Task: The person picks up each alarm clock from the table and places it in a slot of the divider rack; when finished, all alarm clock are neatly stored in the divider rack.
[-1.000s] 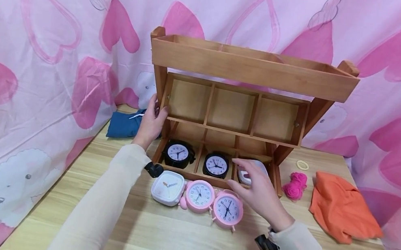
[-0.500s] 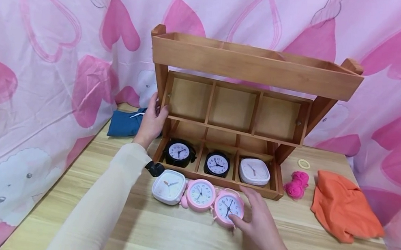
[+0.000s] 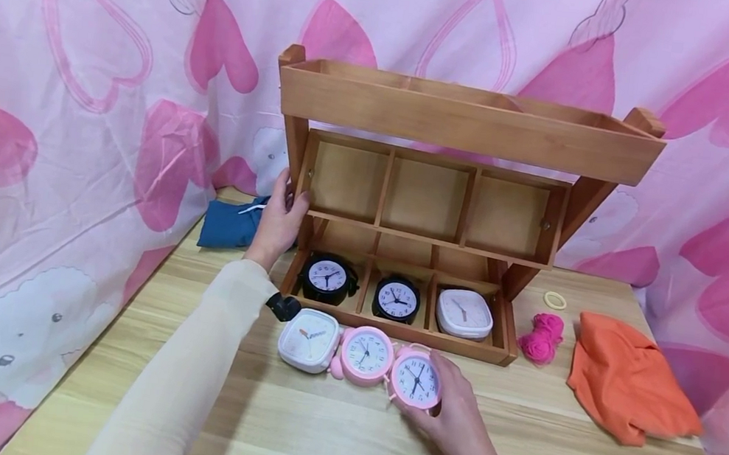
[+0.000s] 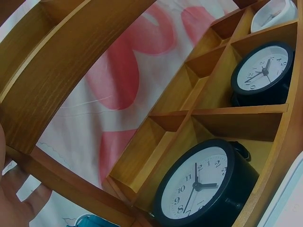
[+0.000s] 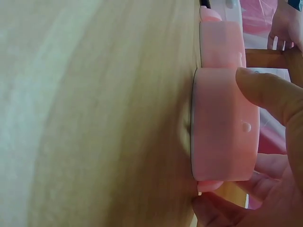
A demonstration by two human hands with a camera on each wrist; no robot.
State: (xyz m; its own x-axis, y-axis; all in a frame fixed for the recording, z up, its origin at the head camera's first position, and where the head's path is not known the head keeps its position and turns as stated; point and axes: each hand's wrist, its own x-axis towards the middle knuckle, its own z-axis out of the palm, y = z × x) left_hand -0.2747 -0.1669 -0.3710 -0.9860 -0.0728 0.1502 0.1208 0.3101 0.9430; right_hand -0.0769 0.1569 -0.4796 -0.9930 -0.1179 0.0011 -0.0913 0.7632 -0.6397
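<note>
Three clocks in bottom shelf (image 3: 397,301) slots; three on surface (image 3: 343,433). Right hand (image 3: 457,423) grasps pink clock (image 3: 416,380); left hand (image 3: 278,222) grips shelf post.

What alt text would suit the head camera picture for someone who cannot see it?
A right hand grips a pink alarm clock on a wooden table, while the left hand holds a wooden shelf with three clocks in its bottom row.

Head cam above, looking fwd and down over worktop (image 3: 330,431), left wrist cam close, tilted up into shelf (image 4: 71,80) (both show black clocks), right wrist cam skimming worktop, v. near pink clock (image 5: 222,127)
</note>
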